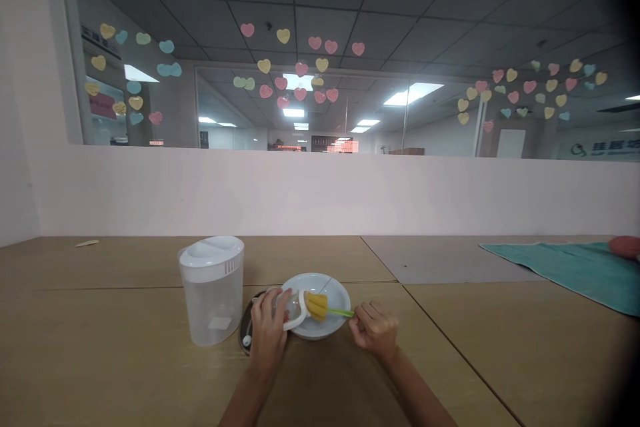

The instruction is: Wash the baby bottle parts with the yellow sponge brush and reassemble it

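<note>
My left hand (270, 323) is wrapped round a clear cup (295, 307) with a white rim and handle, tipped on its side with its mouth to the right. My right hand (375, 329) grips the green handle of a sponge brush (317, 307). The brush's yellow head is at the cup's mouth; how much of it is inside I cannot tell. Both are above a white bowl (342, 293) on the table. A dark round tray (243, 332) is partly hidden behind my left hand, with a small white piece (247, 341) on it.
Left of my hands stands a translucent pitcher (207, 307) with a white lid. A teal cloth (575, 267) lies at the right, with a reddish object (625, 247) on it. A small flat tan piece (87, 243) lies far left. A pale wall (325, 193) borders the table (125, 373).
</note>
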The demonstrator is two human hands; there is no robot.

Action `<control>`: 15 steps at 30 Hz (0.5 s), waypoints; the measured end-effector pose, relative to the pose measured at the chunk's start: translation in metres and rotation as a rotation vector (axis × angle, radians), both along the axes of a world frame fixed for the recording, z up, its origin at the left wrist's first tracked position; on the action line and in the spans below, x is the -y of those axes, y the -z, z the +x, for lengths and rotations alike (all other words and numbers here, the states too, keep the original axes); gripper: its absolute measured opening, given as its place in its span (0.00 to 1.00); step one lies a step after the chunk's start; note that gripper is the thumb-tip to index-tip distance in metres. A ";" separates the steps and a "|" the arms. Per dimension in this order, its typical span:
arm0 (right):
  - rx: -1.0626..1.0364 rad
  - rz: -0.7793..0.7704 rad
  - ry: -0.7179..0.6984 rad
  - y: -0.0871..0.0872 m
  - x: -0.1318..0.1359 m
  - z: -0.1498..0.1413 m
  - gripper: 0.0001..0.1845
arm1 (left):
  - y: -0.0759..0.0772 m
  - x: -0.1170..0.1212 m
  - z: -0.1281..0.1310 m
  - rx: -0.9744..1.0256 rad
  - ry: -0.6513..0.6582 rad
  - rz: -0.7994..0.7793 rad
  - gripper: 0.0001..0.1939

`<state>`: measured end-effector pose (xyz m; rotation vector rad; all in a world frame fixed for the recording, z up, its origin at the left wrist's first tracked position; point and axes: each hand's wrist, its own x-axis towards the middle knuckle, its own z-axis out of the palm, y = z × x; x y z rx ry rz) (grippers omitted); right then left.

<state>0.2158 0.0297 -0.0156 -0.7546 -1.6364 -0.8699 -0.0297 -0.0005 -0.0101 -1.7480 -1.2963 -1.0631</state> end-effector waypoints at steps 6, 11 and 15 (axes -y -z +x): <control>0.035 -0.007 -0.018 -0.002 0.004 -0.004 0.10 | -0.004 0.007 0.009 -0.024 0.118 -0.002 0.27; 0.062 -0.015 0.017 -0.004 0.007 -0.008 0.09 | -0.006 0.008 0.011 0.026 0.116 0.007 0.28; 0.056 -0.009 0.024 -0.005 0.008 -0.008 0.09 | -0.007 0.009 0.012 0.030 0.111 0.003 0.29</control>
